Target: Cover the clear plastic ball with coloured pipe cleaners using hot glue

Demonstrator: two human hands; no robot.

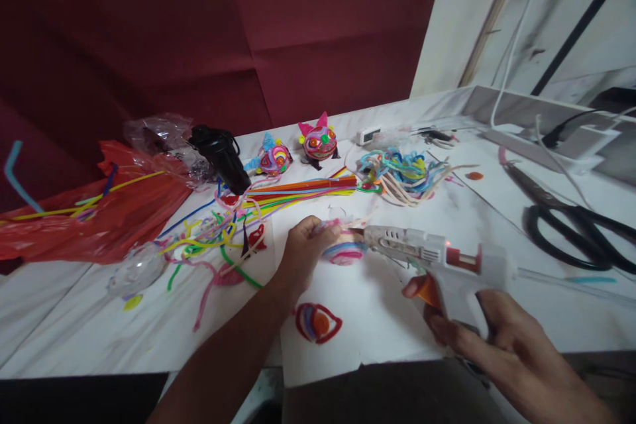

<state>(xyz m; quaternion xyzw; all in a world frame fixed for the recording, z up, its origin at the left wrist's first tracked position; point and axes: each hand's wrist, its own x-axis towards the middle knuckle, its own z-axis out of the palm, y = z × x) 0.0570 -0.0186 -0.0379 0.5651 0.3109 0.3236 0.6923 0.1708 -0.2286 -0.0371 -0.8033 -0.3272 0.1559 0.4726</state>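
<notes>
My right hand (507,344) is wrapped round the handle of a white hot glue gun (407,245), with fingers at its orange trigger. A small light glows on the gun's body, and a clear glue stick sticks out behind. My left hand (308,245) is closed on the left side of a rounded craft piece (345,252) with pink, white and blue pipe-cleaner stripes. The gun's nozzle is at the piece's upper right; whether they touch I cannot tell. Both rest over a white paper sheet (368,318), where a red-rimmed eye shape (318,323) with an orange centre lies nearer me.
Behind stand two colourful animal-head crafts (318,139) and a black bottle (221,156). Loose pipe cleaners (402,172) lie in heaps, with a straight bundle (308,189) between. Black-handled scissors (571,212) lie right; a red plastic bag (114,212) and clear plastic dome (139,268) lie left.
</notes>
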